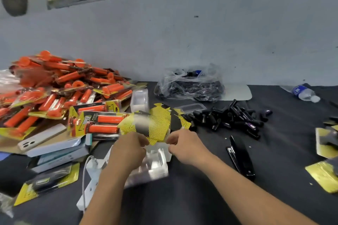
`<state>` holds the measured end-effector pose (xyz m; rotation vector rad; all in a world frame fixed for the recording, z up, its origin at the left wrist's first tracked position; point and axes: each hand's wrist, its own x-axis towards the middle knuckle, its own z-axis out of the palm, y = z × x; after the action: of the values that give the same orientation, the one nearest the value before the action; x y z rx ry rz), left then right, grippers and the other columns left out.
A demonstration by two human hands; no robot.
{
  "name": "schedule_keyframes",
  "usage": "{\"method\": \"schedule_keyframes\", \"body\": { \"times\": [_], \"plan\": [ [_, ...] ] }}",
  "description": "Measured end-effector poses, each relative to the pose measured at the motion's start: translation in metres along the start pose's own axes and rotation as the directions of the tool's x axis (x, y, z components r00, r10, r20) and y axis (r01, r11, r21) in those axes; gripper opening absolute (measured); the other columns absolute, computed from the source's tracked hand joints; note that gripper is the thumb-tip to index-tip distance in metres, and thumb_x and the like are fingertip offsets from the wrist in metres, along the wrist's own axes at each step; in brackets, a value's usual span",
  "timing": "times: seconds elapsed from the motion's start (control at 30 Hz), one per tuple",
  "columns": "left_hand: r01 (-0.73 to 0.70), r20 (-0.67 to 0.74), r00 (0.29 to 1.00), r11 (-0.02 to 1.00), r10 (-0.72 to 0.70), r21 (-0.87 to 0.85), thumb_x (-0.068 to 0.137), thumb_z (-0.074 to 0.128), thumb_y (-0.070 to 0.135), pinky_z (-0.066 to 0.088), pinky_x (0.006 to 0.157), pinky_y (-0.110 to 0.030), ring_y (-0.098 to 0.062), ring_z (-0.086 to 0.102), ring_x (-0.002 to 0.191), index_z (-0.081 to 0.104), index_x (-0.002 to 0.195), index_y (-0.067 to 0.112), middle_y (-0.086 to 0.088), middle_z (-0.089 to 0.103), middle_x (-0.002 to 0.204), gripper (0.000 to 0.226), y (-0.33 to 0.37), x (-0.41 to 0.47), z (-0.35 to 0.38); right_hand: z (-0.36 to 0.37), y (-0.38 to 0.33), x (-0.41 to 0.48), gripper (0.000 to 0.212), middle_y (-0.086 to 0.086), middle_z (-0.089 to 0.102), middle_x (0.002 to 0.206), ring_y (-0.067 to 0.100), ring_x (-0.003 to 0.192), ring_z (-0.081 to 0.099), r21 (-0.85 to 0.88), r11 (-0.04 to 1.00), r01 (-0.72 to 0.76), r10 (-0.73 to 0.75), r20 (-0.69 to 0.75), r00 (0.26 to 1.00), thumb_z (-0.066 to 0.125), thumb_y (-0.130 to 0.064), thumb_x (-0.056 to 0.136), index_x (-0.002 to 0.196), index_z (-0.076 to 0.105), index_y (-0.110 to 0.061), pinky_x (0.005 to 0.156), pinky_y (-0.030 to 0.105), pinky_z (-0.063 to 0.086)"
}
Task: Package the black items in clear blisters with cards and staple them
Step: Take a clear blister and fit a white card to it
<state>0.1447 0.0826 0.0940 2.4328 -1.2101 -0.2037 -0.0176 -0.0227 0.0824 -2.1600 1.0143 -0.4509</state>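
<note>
From the head camera, the left hand (129, 150) and right hand (184, 146) meet with fingers curled over a clear blister (157, 164) on the dark table (201, 197), at the near edge of the yellow cards (157, 124). Blur hides what they pinch. The loose black items (236, 117) are piled to the right, well apart from the hands, beyond a black stapler (241, 157)

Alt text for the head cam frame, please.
Two bare hands, left hand and right hand, pinch the near edge of a yellow-and-black printed card above a clear plastic blister on a dark table. A black stapler and loose black grips lie to the right; packaged orange grips are heaped left.
</note>
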Motion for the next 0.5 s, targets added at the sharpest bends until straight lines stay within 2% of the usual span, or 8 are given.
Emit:
{"method": "schedule_keyframes", "body": {
  "times": [0.07, 0.13, 0.2, 0.27, 0.37, 0.5],
  "plan": [
    [0.022, 0.046, 0.999, 0.993, -0.028, 0.115, 0.076, 0.071, 0.018, 0.058, 0.085, -0.033, -0.016, 0.072, 0.096, 0.074, 0.114, 0.037, 0.015, 0.073, 0.116, 0.042, -0.013, -0.002, 0.005, 0.015, -0.014, 0.006, 0.018, -0.002, 0.075, 0.11, 0.018, 0.102, 0.068, -0.05, 0.998, 0.024, -0.025, -0.013, 1.0, 0.068, -0.024, 0.09, 0.104, 0.079, -0.024, 0.09, 0.033, 0.056],
    [0.018, -0.012, 1.0, 0.985, -0.016, 0.174, 0.074, 0.069, 0.025, 0.055, 0.082, -0.031, -0.017, 0.07, 0.099, 0.075, 0.104, 0.035, 0.012, 0.074, 0.107, 0.032, -0.021, -0.004, 0.013, 0.025, -0.023, 0.01, 0.013, -0.002, 0.075, 0.105, 0.022, 0.099, 0.067, -0.136, 0.99, 0.032, -0.033, -0.005, 0.999, 0.07, -0.029, 0.089, 0.098, 0.078, -0.024, 0.083, 0.034, 0.053],
    [0.029, -0.112, 0.994, 0.978, -0.006, 0.207, 0.071, 0.069, 0.03, 0.046, 0.071, -0.027, -0.017, 0.069, 0.097, 0.076, 0.093, 0.037, 0.01, 0.074, 0.096, 0.024, -0.024, -0.005, 0.016, 0.031, -0.028, 0.011, 0.011, 0.0, 0.075, 0.1, 0.024, 0.095, 0.067, -0.224, 0.973, 0.052, -0.049, 0.018, 0.999, 0.074, -0.028, 0.087, 0.094, 0.078, -0.021, 0.076, 0.031, 0.049],
    [0.041, -0.172, 0.985, 0.974, -0.002, 0.223, 0.071, 0.071, 0.031, 0.039, 0.069, -0.028, -0.018, 0.068, 0.098, 0.076, 0.091, 0.042, 0.01, 0.074, 0.095, 0.023, -0.025, -0.005, 0.019, 0.034, -0.029, 0.011, 0.008, 0.002, 0.075, 0.1, 0.026, 0.096, 0.068, -0.277, 0.958, 0.072, -0.076, -0.004, 0.997, 0.076, -0.024, 0.086, 0.092, 0.078, -0.02, 0.076, 0.031, 0.05],
    [0.039, -0.221, 0.975, 0.977, 0.008, 0.209, 0.071, 0.073, 0.032, 0.037, 0.071, -0.029, -0.016, 0.069, 0.099, 0.075, 0.094, 0.047, 0.011, 0.075, 0.098, 0.027, -0.027, -0.004, 0.023, 0.036, -0.027, 0.006, 0.003, 0.001, 0.075, 0.098, 0.024, 0.095, 0.069, -0.283, 0.956, 0.079, -0.098, -0.054, 0.994, 0.076, -0.024, 0.086, 0.087, 0.078, -0.023, 0.078, 0.034, 0.056],
    [0.016, -0.291, 0.956, 0.985, 0.036, 0.174, 0.077, 0.073, 0.041, 0.036, 0.073, -0.029, -0.016, 0.068, 0.101, 0.075, 0.1, 0.048, 0.012, 0.075, 0.103, 0.024, -0.03, -0.007, 0.028, 0.031, -0.022, -0.001, 0.011, -0.002, 0.075, 0.097, 0.021, 0.095, 0.069, -0.24, 0.969, 0.067, -0.101, -0.132, 0.986, 0.078, -0.026, 0.084, 0.095, 0.079, -0.025, 0.085, 0.037, 0.059]
  ]
}}
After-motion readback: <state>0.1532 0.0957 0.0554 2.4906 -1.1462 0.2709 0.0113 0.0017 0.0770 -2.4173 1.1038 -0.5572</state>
